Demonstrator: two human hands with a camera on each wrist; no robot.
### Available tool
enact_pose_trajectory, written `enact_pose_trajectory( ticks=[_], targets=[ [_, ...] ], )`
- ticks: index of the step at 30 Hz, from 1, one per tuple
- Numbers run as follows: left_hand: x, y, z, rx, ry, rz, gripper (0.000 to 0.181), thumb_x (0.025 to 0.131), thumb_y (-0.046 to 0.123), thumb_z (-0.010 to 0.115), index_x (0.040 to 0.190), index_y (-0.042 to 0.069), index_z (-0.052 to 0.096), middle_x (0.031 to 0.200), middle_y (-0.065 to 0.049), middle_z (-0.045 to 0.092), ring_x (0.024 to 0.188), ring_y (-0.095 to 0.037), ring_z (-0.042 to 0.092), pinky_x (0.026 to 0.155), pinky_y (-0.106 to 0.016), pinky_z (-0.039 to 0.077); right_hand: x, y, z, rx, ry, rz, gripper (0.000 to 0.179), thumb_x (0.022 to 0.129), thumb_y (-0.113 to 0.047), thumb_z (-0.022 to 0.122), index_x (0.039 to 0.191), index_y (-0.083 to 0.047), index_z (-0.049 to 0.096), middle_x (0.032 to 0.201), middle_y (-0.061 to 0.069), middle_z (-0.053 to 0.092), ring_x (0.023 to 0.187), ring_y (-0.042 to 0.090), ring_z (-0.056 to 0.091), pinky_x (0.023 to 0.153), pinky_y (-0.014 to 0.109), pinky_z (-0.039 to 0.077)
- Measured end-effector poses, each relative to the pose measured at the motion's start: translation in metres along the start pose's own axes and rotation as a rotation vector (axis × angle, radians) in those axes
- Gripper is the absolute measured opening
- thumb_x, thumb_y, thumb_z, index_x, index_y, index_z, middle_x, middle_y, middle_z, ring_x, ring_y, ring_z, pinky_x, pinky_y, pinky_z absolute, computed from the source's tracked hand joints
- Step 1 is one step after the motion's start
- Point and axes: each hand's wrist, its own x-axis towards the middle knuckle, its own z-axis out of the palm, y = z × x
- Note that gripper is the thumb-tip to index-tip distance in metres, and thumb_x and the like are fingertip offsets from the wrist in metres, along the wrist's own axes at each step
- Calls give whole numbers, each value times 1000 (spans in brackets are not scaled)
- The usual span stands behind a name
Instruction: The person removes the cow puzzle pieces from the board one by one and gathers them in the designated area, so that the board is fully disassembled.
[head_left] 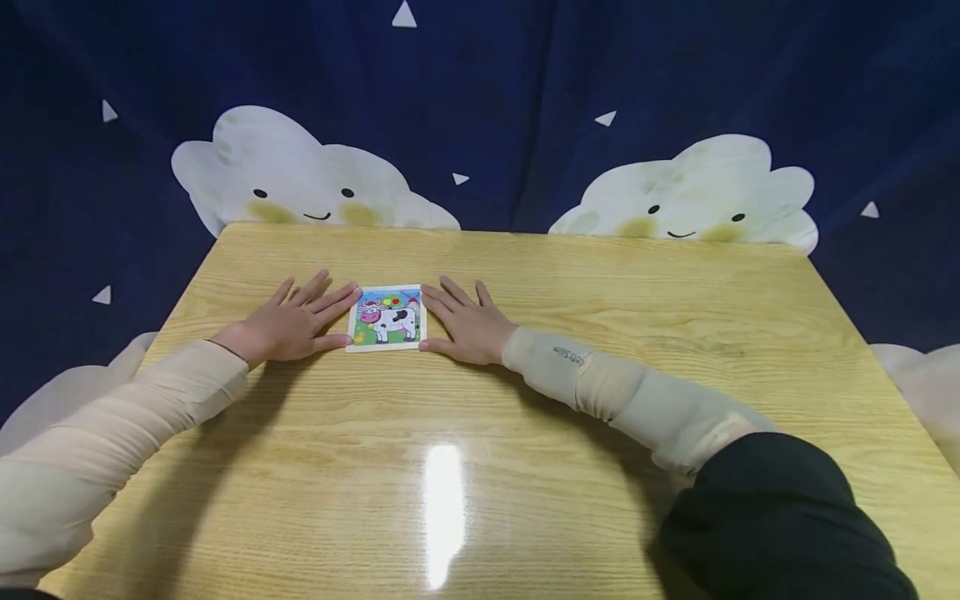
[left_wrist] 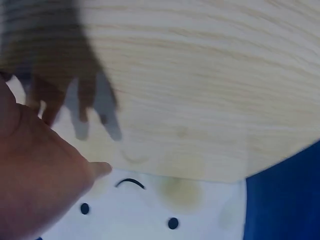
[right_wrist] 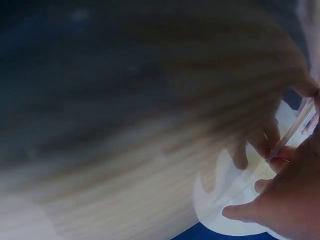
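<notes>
A small square cow picture with a white border lies flat on the wooden table, left of the middle. My left hand rests on the tabletop, its straight fingertips and thumb touching the picture's left edge. From the other side, my right hand touches the right edge with fingertips and thumb, the remaining fingers spread. In the left wrist view, part of the left hand shows and the picture is hidden. The right wrist view has the right hand against the picture's thin pale edge.
The light wooden table ends at the back against a dark blue curtain printed with white clouds. A bright glare patch lies on the front of the tabletop. Pale sleeves cover both forearms.
</notes>
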Motion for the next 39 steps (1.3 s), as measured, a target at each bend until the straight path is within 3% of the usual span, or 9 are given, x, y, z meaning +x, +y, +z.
enact_pose_trajectory(
  ticks=[13, 21, 26, 39],
  targets=[
    [8, 49, -2, -29, 15, 26, 76, 100, 56, 41, 159, 16, 14, 164, -6, 11, 148, -37, -5, 111, -65, -2, -49, 21, 9, 49, 38, 1, 80, 98, -63, 37, 159, -15, 13, 165, -3, 6, 150, 20, -5, 114, 62, 3],
    [13, 80, 1, 21, 11, 31, 75, 100, 57, 39, 159, 17, 16, 164, -4, 13, 149, -35, -1, 113, -63, 1, -83, 30, 17, 74, 71, -2, 80, 99, -60, 41, 159, -14, 14, 164, 0, 9, 150, 22, -1, 113, 64, 4],
    [15, 104, -5, 19, -4, 41, 73, 102, 50, 43, 159, 15, 15, 164, -4, 11, 149, -36, 0, 113, -63, 3, -104, 37, 21, 79, 111, -1, 79, 99, -58, 43, 158, -12, 17, 164, 1, 12, 150, 23, 2, 112, 66, 6],
    [26, 149, -2, 96, -9, 80, 75, 100, 57, 39, 159, 18, 13, 165, -1, 9, 149, -33, 0, 114, -61, 5, -156, 49, 25, 103, 151, 26, 80, 97, -56, 50, 157, -11, 22, 163, 2, 17, 150, 26, 6, 110, 68, 8]
  ],
)
